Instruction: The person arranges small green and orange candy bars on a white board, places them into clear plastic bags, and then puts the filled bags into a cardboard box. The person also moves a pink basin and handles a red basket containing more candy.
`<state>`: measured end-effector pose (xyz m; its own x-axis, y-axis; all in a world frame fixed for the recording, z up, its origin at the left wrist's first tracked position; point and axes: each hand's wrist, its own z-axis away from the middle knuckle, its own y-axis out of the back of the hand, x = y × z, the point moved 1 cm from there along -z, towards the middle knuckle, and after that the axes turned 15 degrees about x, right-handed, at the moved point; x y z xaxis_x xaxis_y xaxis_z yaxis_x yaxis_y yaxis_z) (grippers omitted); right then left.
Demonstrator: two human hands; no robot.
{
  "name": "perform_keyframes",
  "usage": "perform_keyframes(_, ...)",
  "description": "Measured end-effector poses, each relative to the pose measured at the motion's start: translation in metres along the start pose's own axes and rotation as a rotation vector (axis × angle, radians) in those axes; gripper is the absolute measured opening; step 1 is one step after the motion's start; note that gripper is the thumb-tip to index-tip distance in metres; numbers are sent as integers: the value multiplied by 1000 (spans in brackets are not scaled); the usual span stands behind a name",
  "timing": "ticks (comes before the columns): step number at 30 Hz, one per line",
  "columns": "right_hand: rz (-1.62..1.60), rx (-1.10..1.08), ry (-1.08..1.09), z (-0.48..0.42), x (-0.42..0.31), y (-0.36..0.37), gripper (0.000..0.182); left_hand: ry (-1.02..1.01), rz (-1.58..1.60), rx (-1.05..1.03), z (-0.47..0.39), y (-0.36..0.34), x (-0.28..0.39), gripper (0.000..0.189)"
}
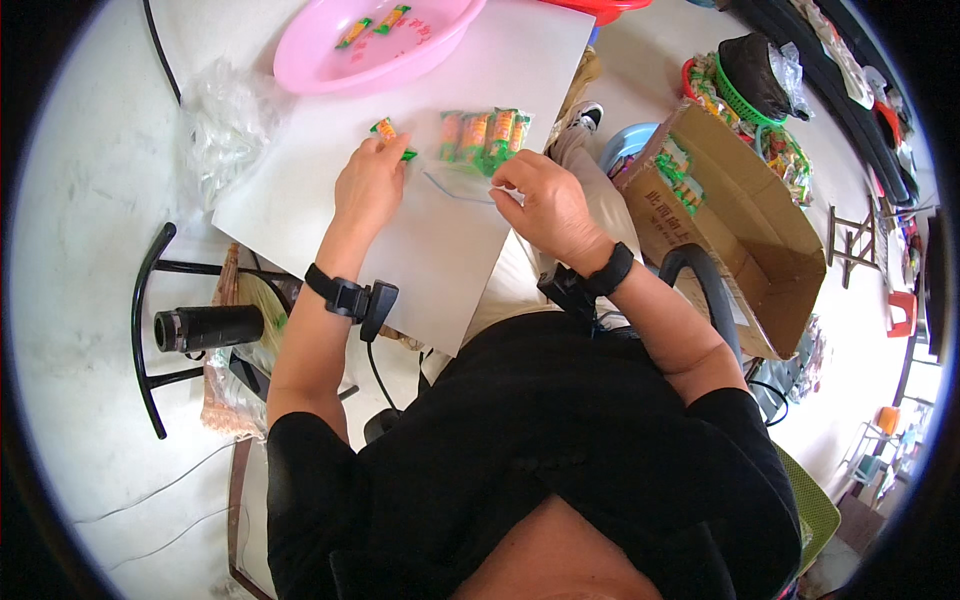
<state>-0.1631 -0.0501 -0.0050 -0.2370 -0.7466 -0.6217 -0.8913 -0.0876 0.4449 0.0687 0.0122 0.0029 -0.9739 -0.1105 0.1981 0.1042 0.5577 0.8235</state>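
My left hand (pixel 371 180) has its fingertips closed on a small orange-and-green wrapped snack stick (pixel 384 129), over the white table (pixel 360 247). To its right lies a clear plastic bag (pixel 457 184) with a blue line along its mouth. Several wrapped sticks (pixel 474 136) stand side by side inside the bag, at its far end. My right hand (pixel 551 202) is at the bag's near right corner, thumb and forefinger curled towards each other. Whether those fingers pinch the bag's edge is unclear. Both wrists carry black straps with small devices.
A pink basin (pixel 360 79) holding two wrapped sticks stands at the table's far side. Crumpled clear plastic (pixel 229 127) hangs by the left edge. Right of me is an open cardboard box (pixel 757 247) with packets inside. A black flask (pixel 214 328) rests on a chair at left.
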Motion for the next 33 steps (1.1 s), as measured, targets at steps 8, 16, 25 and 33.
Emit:
perform_keyframes(8, 66, -3, 114, -7, -4, -4, 10, 63, -75, -144, 1, -18, -13, 22)
perform_keyframes(16, 9, 52, 26, -20, -4, -7, 7, 54, 198, 64, 46, 56, 2, 20)
perform_keyframes(25, -40, 38, -51, -26, -7, -12, 7, 32, 534, -93, 62, 71, 49, 22)
perform_keyframes(33, -58, 40, -20, -22, -13, -12, 8, 92, 475, -16, 36, 25, 46, 15)
